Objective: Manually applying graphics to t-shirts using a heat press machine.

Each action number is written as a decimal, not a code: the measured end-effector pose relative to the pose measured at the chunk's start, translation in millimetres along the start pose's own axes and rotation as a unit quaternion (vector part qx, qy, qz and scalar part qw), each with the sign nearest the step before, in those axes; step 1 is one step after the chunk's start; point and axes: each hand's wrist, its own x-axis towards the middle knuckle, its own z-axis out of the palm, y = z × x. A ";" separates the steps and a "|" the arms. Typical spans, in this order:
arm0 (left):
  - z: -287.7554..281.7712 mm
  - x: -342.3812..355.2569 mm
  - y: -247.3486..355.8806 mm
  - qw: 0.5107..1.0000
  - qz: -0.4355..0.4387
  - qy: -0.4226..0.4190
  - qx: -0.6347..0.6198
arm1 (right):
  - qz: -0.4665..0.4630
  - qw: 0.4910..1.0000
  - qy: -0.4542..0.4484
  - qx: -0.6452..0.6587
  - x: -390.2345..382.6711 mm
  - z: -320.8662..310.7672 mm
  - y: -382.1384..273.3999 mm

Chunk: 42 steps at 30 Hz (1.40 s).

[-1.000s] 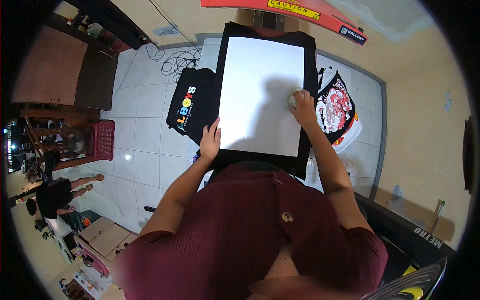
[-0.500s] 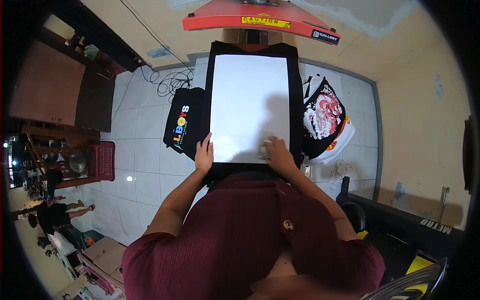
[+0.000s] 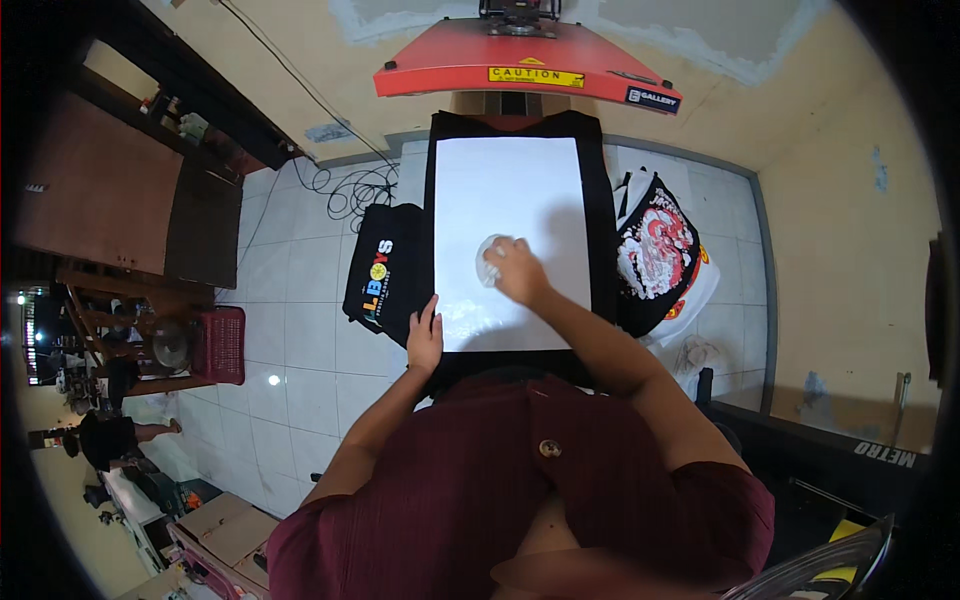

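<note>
While the right hand reaches over the middle of a white sheet, its fingers curl down around a crumpled white wad, gripping it from above. The wad bulges out just to the left of those fingers and seems to lie against the sheet, which extends beyond them on all 4 sides. Shiny streaks catch the light on the sheet's lower part, nearer the body than the right fingers; a soft shadow falls just to their right.

The left hand lies to the left of the right fingers and nearer the body. Its own fingers are slightly spread and point away from the body, at the sheet's left edge near the lower corner. Beneath both sets of fingers, a black garment frames the sheet.

Beyond the left fingertips, farther left, a black cloth with colourful lettering hangs next to the garment. To the right of the right fingers, beyond the sheet, a black shirt shows a red and white print. Well ahead of the right fingers, a red machine plate with a yellow label stands raised. Well to the left of both hands, a red crate rests above the tiled floor.
</note>
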 end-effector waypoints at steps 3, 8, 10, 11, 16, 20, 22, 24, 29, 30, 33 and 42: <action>-1.2 0.2 4.8 1.000 -0.003 0.005 0.025 | 0.091 0.994 -0.047 -0.040 31.9 -3.2 21.1; -5.1 1.9 1.8 0.999 -0.027 -0.026 0.024 | 0.169 0.982 -0.038 -0.070 79.2 -21.1 49.3; -4.1 1.5 -0.3 0.998 -0.038 -0.028 0.044 | 0.185 0.978 -0.049 -0.085 98.2 -23.9 61.1; -6.4 2.4 4.4 0.998 -0.041 -0.028 0.045 | 0.186 0.976 -0.043 -0.104 103.9 -26.1 67.6; -15.5 3.8 17.9 0.994 -0.079 -0.075 0.009 | 0.267 0.956 -0.020 -0.121 132.7 -40.1 115.1; -17.8 5.3 22.4 0.992 -0.096 -0.083 0.008 | 0.269 0.950 -0.056 -0.148 125.5 -57.3 140.7; -17.9 9.4 29.8 0.991 -0.095 -0.097 -0.005 | 0.248 0.952 -0.063 -0.171 99.4 -63.7 159.9; -23.0 4.4 27.4 0.991 -0.102 -0.091 0.002 | 0.241 0.955 -0.088 -0.146 78.1 -71.5 133.9; -5.2 0.9 4.4 0.999 -0.032 -0.030 0.014 | 0.151 0.978 -0.040 -0.139 -63.2 -49.5 60.8; -5.9 -2.0 -1.0 0.999 -0.030 -0.025 0.012 | 0.170 0.978 -0.047 -0.110 -80.8 -55.4 38.1; -0.4 -1.6 -3.5 1.000 -0.009 -0.003 0.025 | 0.203 0.975 -0.059 -0.065 -113.0 -67.0 11.4; -0.6 2.5 9.3 0.999 -0.020 -0.006 0.038 | 0.090 0.986 -0.140 0.027 -123.2 -51.1 -24.7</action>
